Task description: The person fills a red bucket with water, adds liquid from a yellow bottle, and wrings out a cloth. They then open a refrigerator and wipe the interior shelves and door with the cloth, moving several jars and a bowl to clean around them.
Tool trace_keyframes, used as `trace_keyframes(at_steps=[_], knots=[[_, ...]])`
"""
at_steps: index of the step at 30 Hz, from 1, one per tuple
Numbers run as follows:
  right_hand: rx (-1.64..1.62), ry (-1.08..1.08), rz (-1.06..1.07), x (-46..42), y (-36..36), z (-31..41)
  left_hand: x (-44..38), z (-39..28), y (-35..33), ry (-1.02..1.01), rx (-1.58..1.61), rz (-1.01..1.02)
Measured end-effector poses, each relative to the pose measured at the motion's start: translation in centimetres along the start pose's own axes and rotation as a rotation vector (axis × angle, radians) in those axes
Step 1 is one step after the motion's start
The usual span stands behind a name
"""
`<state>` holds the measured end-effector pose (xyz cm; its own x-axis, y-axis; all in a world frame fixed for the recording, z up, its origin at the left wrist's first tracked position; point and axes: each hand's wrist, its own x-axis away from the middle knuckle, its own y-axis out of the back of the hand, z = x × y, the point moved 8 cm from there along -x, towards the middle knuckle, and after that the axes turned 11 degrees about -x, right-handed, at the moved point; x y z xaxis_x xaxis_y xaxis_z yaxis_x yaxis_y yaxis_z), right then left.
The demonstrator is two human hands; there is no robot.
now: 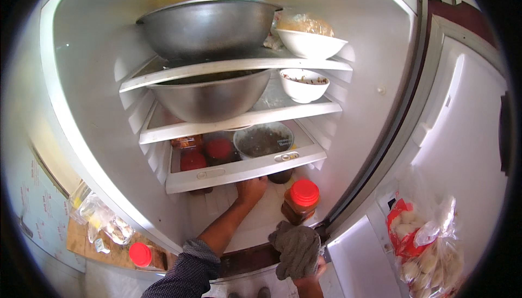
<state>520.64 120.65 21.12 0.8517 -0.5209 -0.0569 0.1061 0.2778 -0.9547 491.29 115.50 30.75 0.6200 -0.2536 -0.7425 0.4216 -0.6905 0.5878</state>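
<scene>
My left hand point(251, 190) reaches into an open refrigerator, at the front edge of the lowest glass shelf point(240, 170). Its fingers are partly hidden under that edge, so I cannot tell what they hold. A bunched grey cloth point(297, 249) is in my right hand point(314, 275), just outside the refrigerator's lower front edge. Just beyond the cloth, a red-lidded jar point(301, 202) with dark brown contents stands on the refrigerator floor. Through the glass show more red lids point(218, 148) and a round container point(264, 139).
Large metal bowls point(208, 29) point(212, 98) and white bowls point(312, 44) point(305, 86) occupy the upper shelves. The open door point(461, 106) at right carries bags of pale round items point(426, 245). Left, a wooden surface point(81, 237) holds another red-lidded jar point(140, 255) and plastic bags point(104, 216).
</scene>
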Motion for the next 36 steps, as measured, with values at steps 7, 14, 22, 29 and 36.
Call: trace_keyframes(at_steps=[7,14,22,29,36], knots=[[0.085,0.011,-0.076,0.1,-2.5,0.2,1.2,1.1,-0.7,0.184,0.047,-0.03],[0.115,-0.026,-0.002,-0.2,-1.4,-0.3,1.2,5.5,-6.4,0.262,0.026,0.044],[0.199,-0.036,-0.011,0.2,-1.1,0.2,1.4,4.4,-8.8,0.105,0.11,0.093],[0.021,-0.098,-0.023,-0.3,0.3,-0.7,0.0,6.0,-9.5,0.165,0.123,0.153],[-0.033,-0.141,-0.14,-0.1,1.6,-2.2,-0.2,3.6,-6.6,0.166,0.447,0.276]])
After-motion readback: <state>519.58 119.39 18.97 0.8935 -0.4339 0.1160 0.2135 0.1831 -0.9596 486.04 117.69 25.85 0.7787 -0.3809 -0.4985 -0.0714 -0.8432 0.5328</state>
